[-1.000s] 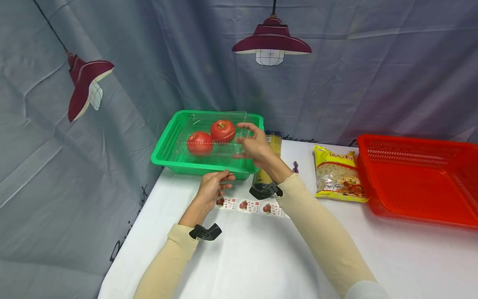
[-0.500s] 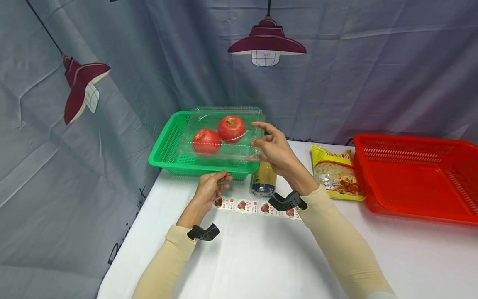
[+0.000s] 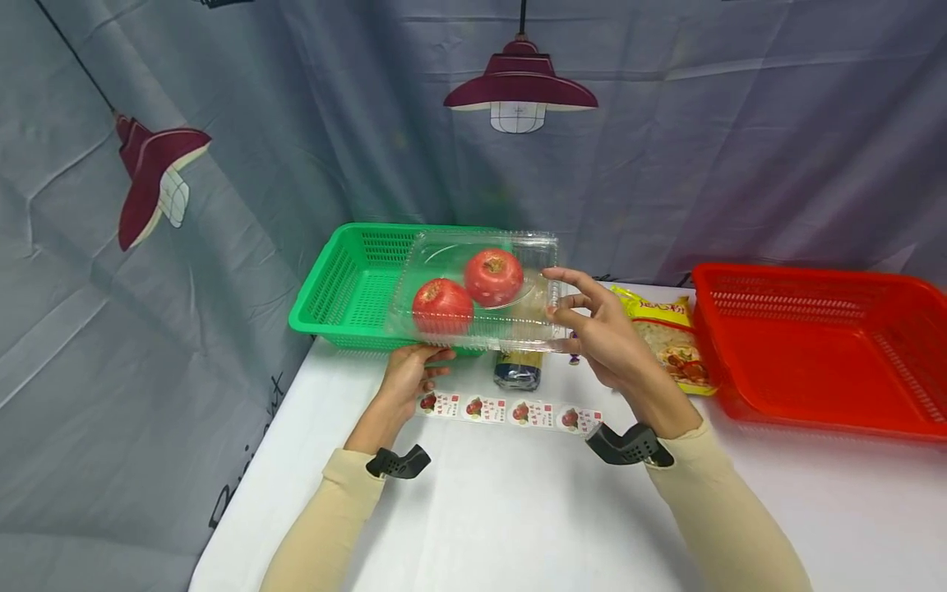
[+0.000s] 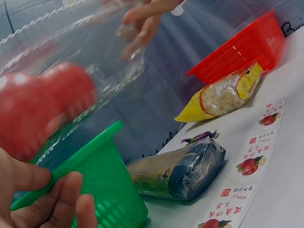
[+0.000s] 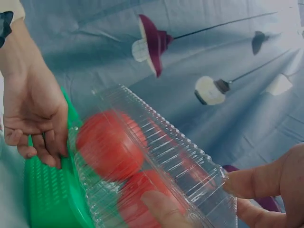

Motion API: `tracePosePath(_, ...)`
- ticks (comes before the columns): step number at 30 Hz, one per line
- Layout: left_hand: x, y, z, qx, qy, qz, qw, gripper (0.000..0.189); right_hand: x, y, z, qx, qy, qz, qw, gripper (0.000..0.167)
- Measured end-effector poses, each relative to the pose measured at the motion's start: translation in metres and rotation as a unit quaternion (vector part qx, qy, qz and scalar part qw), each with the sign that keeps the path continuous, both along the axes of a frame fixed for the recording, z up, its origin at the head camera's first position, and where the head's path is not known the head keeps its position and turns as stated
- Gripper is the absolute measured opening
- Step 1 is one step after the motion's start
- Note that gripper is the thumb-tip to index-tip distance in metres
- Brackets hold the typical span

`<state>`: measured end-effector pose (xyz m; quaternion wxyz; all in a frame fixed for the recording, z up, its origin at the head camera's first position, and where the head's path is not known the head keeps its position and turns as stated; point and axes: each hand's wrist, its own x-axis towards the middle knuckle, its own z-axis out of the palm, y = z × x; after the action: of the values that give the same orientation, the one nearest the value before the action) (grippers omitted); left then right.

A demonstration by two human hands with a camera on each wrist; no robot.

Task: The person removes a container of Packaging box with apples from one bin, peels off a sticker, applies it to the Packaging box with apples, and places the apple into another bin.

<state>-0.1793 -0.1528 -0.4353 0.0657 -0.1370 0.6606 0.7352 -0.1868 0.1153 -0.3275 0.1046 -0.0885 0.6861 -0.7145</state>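
Observation:
My right hand (image 3: 602, 325) grips the right end of a clear plastic clamshell box (image 3: 414, 275), thumb and fingers on its edge. Two red apples (image 3: 493, 278) lie inside it, one farther back than the other. The box hangs over the right part of a green basket (image 3: 314, 288), overlapping its rim in the head view. At the basket's near rim is my left hand (image 3: 403, 378). In the left wrist view its thumb lies along the green rim with the fingers curled below, pinching it.
A strip of apple stickers (image 3: 510, 411) lies on the white table. Behind it are a dark-ended plastic packet (image 3: 518, 372) and a small purple wrapped piece (image 3: 574, 358). A yellow food bag (image 3: 673, 341) leans by a red basket (image 3: 799, 362) at right. Grey curtain hangs behind.
My right hand has lifted the box with the apples out of the green basket and drawn it right and nearer. The left hand stays at the basket's rim.

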Motion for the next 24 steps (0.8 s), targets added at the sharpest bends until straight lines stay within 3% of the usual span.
tracePosePath(9,0.002,0.001,0.000,-0.013,0.008,0.012,0.9998,0.023,0.030,0.031,0.000,0.018,0.014,-0.010,0.9997,0.048)
tracePosePath(15,0.002,-0.001,-0.002,-0.001,0.016,0.027,0.9995,0.016,0.049,0.046,-0.002,-0.014,0.029,0.008,0.9995,0.048)
tracePosePath(24,0.000,0.000,0.002,0.026,0.029,-0.008,0.9992,0.026,0.081,0.068,-0.009,-0.003,0.045,0.034,0.9984,0.049)
